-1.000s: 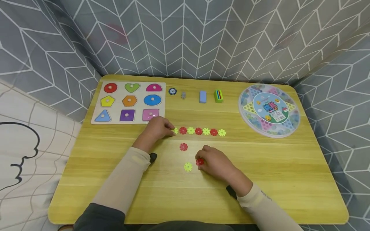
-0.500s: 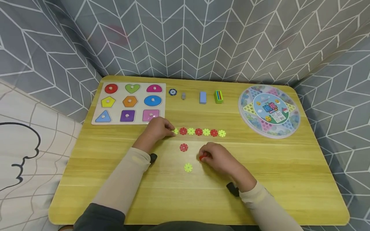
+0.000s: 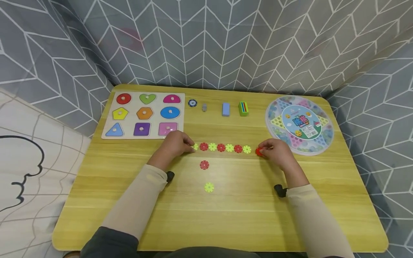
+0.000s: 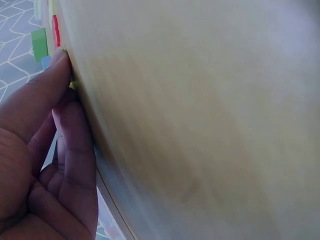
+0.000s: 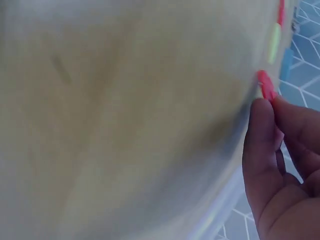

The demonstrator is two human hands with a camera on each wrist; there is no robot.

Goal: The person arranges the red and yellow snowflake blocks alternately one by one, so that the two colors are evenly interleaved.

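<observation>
A row of flower-shaped notched plastic discs, alternating yellow-green and red, runs across the middle of the table. At its left end my left hand pinches a yellow-green notched disc between thumb and finger, largely covered by the fingertips in the left wrist view. Beyond the row's right end, my right hand holds a red notched disc by its edge, tilted in the right wrist view. Just left of it is the last yellow-green disc of the row. A loose red disc and a loose yellow-green disc lie nearer the body.
A white shape-puzzle board lies at the back left. Along the back stand a blue round chip, a small grey piece, a blue block and a striped green block. A round game box is behind my right hand.
My right hand has lifted the red disc from beside the loose yellow-green one and carried it up and right to the row's right end. The left hand has stayed put.
</observation>
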